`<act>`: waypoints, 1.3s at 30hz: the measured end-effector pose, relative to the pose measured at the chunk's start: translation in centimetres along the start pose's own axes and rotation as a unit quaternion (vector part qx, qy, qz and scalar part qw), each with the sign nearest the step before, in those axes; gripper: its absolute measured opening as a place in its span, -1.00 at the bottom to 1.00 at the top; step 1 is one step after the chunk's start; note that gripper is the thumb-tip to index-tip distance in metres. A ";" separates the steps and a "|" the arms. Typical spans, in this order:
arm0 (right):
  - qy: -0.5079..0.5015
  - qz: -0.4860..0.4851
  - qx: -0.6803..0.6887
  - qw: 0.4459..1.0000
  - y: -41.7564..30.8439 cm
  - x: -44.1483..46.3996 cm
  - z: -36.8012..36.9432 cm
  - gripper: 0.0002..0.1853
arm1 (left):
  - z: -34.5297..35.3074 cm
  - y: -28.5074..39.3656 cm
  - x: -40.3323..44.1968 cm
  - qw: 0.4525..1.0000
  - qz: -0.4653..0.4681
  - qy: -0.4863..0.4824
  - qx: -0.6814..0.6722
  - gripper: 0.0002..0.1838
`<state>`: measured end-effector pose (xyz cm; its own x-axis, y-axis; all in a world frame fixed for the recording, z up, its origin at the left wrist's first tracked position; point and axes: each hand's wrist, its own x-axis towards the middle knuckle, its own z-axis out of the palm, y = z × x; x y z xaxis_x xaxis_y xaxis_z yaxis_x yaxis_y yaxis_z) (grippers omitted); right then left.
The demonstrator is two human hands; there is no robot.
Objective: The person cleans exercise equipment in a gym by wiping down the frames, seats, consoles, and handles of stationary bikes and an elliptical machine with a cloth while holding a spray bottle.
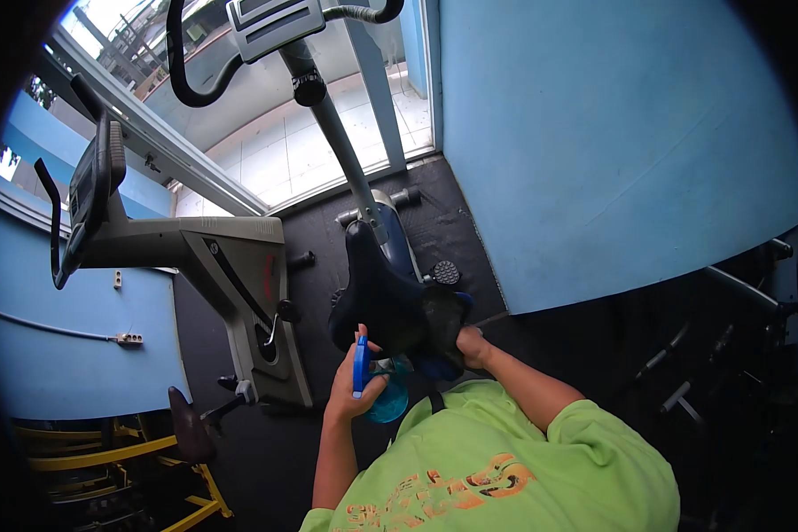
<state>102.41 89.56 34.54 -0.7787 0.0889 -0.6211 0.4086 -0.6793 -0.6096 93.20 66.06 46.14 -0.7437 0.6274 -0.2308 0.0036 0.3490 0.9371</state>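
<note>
My left hand (353, 390) is wrapped round a spray bottle (388, 404) with a blue trigger head and a teal see-through body. It is held just in front of the black saddle (377, 297) of an exercise bike. At the saddle's right rear edge, my right hand (474, 348) grips what looks like a dark cloth (445, 321), draped against the seat. The fingers of that hand are mostly hidden behind the cloth.
The bike's post (337, 133) rises to its console (275, 22) and handlebars. A second grey exercise bike (239, 257) stands to the left. Yellow-framed equipment (106, 454) is at lower left. A blue wall (612, 151) bounds the right, with a glass door ahead.
</note>
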 end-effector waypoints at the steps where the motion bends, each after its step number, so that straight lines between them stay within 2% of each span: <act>1: 0.047 -0.018 -0.167 0.985 0.7 -1.0 -0.6 -0.66 | 0.1 0.2 0.0 1.000 0.009 0.004 0.008 -0.47; 5: 0.051 -0.069 -0.170 0.982 2.9 -1.2 -4.7 -0.67 | 0.1 -0.6 0.2 0.999 0.042 0.014 0.026 -0.46; 7: 0.152 -0.122 -0.237 0.952 2.0 -2.5 -5.2 -0.64 | 0.2 -0.3 0.2 0.998 0.053 0.015 0.004 -0.48; 8: 0.163 -0.118 -0.233 0.951 1.5 -3.7 -5.0 -0.64 | 0.3 0.2 0.1 0.999 0.036 0.007 -0.009 -0.48; 10: 0.040 -0.209 -0.255 0.943 0.6 -5.0 -3.5 -0.57 | -0.1 -0.3 0.3 0.999 0.026 -0.009 -0.017 -0.44; 12: 0.036 -0.228 -0.351 0.907 3.4 -3.1 -1.2 -0.53 | -0.2 0.1 0.3 1.000 0.026 -0.016 -0.007 -0.44; 13: 0.068 -0.238 -0.406 0.880 4.0 -2.9 1.4 -0.44 | -0.3 0.0 0.4 1.000 0.021 -0.018 -0.007 -0.44; 14: 0.054 -0.266 -0.447 0.852 6.4 -0.1 3.0 -0.36 | -0.2 0.3 0.4 1.000 0.014 -0.019 -0.002 -0.44; 15: 0.049 -0.265 -0.450 0.851 5.4 -0.4 6.1 -0.27 | -0.2 1.0 0.2 0.999 -0.025 -0.029 -0.031 -0.44; 16: 0.144 -0.248 -0.540 0.792 7.4 1.2 8.0 -0.26 | -0.3 1.5 0.1 0.995 -0.066 -0.038 -0.058 -0.43; 17: 0.141 -0.242 -0.529 0.801 6.9 1.9 9.3 -0.26 | -0.2 1.6 0.1 0.995 -0.077 -0.040 -0.047 -0.43; 19: 0.127 -0.065 -0.623 0.769 4.3 2.6 11.0 -0.25 | 0.2 1.9 0.2 0.999 -0.028 -0.012 0.025 -0.46; 20: 0.118 -0.057 -0.616 0.777 6.0 2.8 10.4 -0.25 | 0.7 3.5 0.2 0.995 -0.097 -0.020 0.021 -0.42; 22: 0.187 -0.264 -0.564 0.760 10.4 2.3 8.9 -0.27 | 0.5 2.3 0.0 0.995 -0.097 -0.021 0.018 -0.41; 23: 0.184 -0.263 -0.559 0.764 11.5 1.3 8.9 -0.27 | 0.4 2.0 0.3 0.997 -0.078 -0.020 0.004 -0.39; 25: 0.260 -0.326 -0.621 0.664 12.9 -0.1 8.6 -0.28 | 0.6 2.4 0.4 0.995 -0.095 -0.019 0.014 -0.40; 26: 0.276 -0.326 -0.631 0.648 12.3 0.7 8.9 -0.32 | 0.7 2.3 0.4 0.996 -0.092 -0.012 0.017 -0.41; 27: 0.276 -0.321 -0.630 0.651 11.2 1.9 9.5 -0.32 | 0.9 2.2 0.4 0.996 -0.090 -0.005 0.019 -0.42; 29: 0.145 -0.143 -0.616 0.761 7.8 4.0 10.2 -0.28 | 0.8 2.4 0.8 0.994 -0.109 -0.002 0.019 -0.44; 30: 0.143 -0.139 -0.613 0.764 6.7 4.6 9.7 -0.28 | 0.7 2.4 0.8 0.993 -0.113 0.001 0.018 -0.44; 32: 0.056 -0.170 -0.518 0.836 4.9 5.0 9.1 -0.28 | 1.0 2.9 0.9 0.993 -0.118 0.006 0.011 -0.46; 33: 0.056 -0.168 -0.515 0.839 4.8 4.0 9.0 -0.28 | 0.9 2.9 0.8 0.992 -0.121 0.004 0.015 -0.46; 35: 0.128 -0.171 -0.420 0.882 5.1 1.0 7.9 -0.29 | 1.0 2.6 0.7 0.992 -0.128 0.009 0.009 -0.45; 37: 0.107 -0.298 -0.394 0.863 8.6 -0.3 5.7 -0.30 | 0.6 1.9 0.6 0.989 -0.145 0.016 0.012 -0.45; 39: 0.071 -0.259 -0.436 0.859 9.9 -2.8 3.7 -0.26 | 0.6 2.0 0.5 0.986 -0.163 0.023 0.017 -0.44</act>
<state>106.85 79.88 32.05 -0.9229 0.3444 -0.1720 0.2748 0.2764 -0.9209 93.28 67.50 47.75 -0.7387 0.4466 -0.5048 -0.2184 0.5499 0.8061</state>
